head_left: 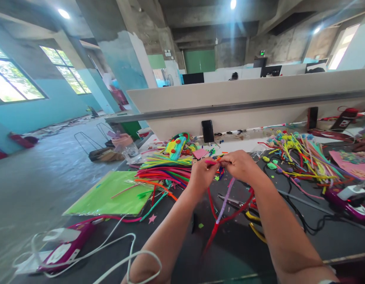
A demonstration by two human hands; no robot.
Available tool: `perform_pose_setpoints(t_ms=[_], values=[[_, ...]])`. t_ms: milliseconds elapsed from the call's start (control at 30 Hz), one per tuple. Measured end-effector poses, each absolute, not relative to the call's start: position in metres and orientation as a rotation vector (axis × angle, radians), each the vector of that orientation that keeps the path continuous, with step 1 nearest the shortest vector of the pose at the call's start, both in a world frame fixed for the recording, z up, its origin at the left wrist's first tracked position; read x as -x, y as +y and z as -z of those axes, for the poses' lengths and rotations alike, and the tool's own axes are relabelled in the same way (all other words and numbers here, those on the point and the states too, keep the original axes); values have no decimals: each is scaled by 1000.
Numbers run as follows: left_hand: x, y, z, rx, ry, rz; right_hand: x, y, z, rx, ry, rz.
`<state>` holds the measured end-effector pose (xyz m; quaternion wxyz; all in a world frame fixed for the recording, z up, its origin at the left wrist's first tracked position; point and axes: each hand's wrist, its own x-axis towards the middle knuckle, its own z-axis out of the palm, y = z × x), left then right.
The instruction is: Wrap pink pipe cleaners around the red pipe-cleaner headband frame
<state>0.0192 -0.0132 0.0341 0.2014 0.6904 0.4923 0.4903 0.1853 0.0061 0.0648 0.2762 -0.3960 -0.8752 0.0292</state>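
A: Grip status?

B: Both closed; our left hand (200, 173) pinches a pink strip (211, 162), and our right hand (240, 165) looks pinched on its other end; fingertips nearly meet, so we can't tell if the strip is twisted round anything.

A: Where's the work?

B: Strip is up between the hands, above the worktop (229, 256); the forked piece (225, 203) is below, between our forearms; red arms either side, lavender one in the middle, red tail toward us.

A: How far along are we?

B: Partway, we judge; the fork's lower joint looks made; its upper ends are partly behind our hands, so we can't confirm any joint there; strip doesn't look fixed to it.

A: What's unused?

B: Plenty; the stem bundle (163, 173) lies loose beyond our left forearm, next to a green packet (111, 193); scissors (229, 200) lie behind the fork, nobody on them; yellow-handled tool (257, 232) is down by our right forearm, also free.
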Motion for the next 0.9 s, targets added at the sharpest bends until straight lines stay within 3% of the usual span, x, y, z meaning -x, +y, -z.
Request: perform_pose_setpoints(t_ms=[167, 333, 433, 600, 733, 900], values=[[-13, -9, -39, -1272, 941, -1153, -180, 3, -66, 902, -2427, -15], [-13, -3, -33, -1113, 724, -1015, -183, 4, -67, 925, -2419, 41], [-13, -1, -31, -1351, 1006, -1132, -187, 7, -65, 1051, -2357, 34], [-12, -8, -31, -2002, 1629, -1760, -193, 9, -67, 1251, -2257, 4], [-19, -15, -23, -2590, 1432, -1665, -192, 8, -68, 1280, -2264, -9], [-25, -11, -11, -2722, 1471, -1570, -187, 9, -65, 1252, -2287, -31]])
